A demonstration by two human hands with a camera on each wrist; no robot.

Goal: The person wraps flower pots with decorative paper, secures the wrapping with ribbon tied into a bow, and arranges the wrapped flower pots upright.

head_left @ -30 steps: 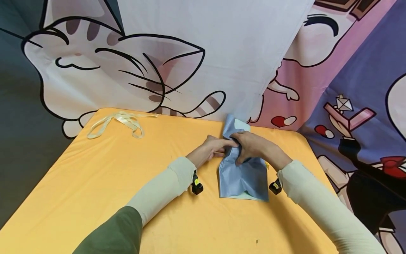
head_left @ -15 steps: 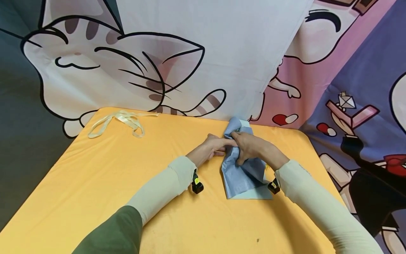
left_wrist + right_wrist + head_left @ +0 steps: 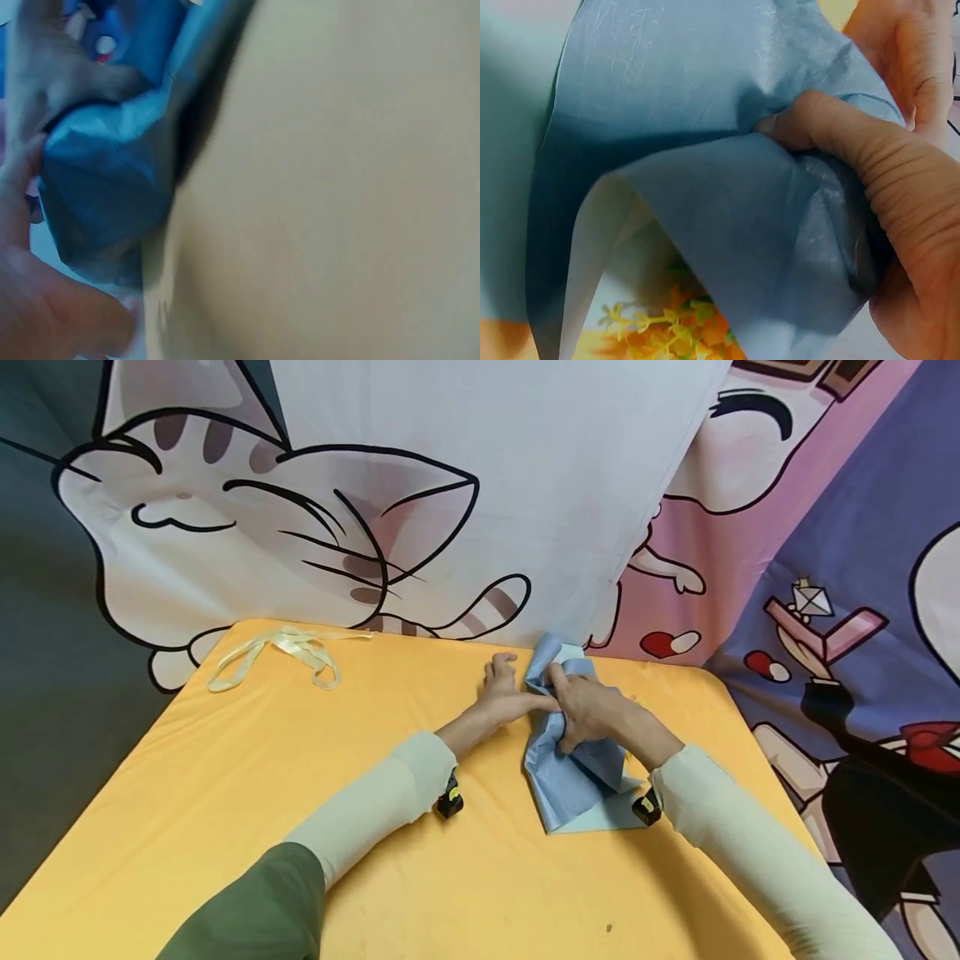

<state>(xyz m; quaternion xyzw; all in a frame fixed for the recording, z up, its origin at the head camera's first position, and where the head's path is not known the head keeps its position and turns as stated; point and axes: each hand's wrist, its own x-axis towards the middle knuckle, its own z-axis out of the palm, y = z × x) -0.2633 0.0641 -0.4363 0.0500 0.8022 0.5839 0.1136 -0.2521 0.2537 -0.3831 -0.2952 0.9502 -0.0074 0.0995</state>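
Blue wrapping paper (image 3: 562, 781), pale green on its other side, is bunched at the middle near the table's back edge. My right hand (image 3: 596, 710) grips the gathered part, its thumb pressing into the folds in the right wrist view. Yellow and orange flowers (image 3: 679, 330) show inside the paper's opening there; their stems are hidden. To the left of the bunch, my left hand (image 3: 502, 697) has its fingers spread and lifted off the paper. Its thumb reaches to the gathered part and seems to touch it.
A loose pale yellow ribbon (image 3: 303, 647) lies at the back left of the yellow-covered table (image 3: 420, 877). Cartoon-printed cloth (image 3: 570, 485) hangs right behind the back edge and along the right side.
The paper's lower end has folded over and shifted slightly right, showing more pale green. My left fingers have lifted and spread away from the bunch. My right hand keeps its grip.
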